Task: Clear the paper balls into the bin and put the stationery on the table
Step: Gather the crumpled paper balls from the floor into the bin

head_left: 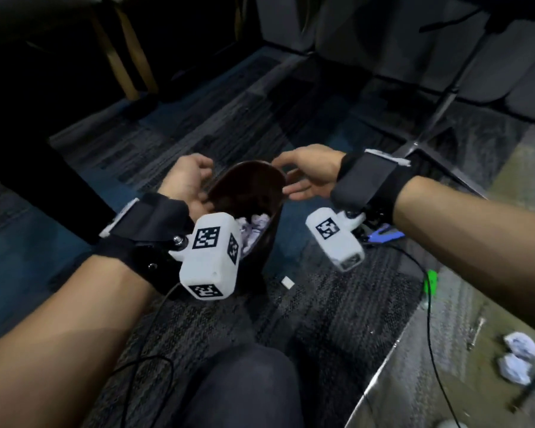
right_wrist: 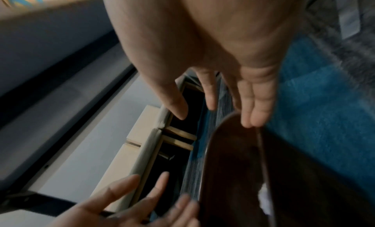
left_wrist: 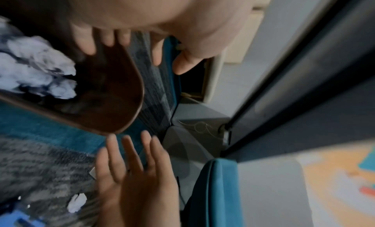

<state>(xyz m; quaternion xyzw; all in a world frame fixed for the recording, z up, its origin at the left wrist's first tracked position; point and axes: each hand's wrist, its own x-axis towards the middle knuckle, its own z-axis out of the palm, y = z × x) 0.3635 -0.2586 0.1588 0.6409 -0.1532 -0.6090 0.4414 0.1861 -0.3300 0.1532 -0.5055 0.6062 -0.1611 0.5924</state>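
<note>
Carpet (head_left: 337, 319): grey and blue tiles. Glass table (head_left: 463, 381) at the right carries two paper balls (head_left: 517, 361).

Brown bin (head_left: 250, 193) stands on the carpet between both hands, tilted, long axis near upright, mouth facing up toward the camera; crumpled paper (head_left: 257, 222) lies inside. Judgement: tilted to ease dropping.

Left hand (head_left: 187, 186): fingers lightly curled at the rim, holding nothing.

Right hand (head_left: 309, 176): fingers straight, spread, beside the rim, empty.

Blue stationery item (head_left: 383, 236) and a white scrap (head_left: 287, 282) lie on the carpet.
</note>
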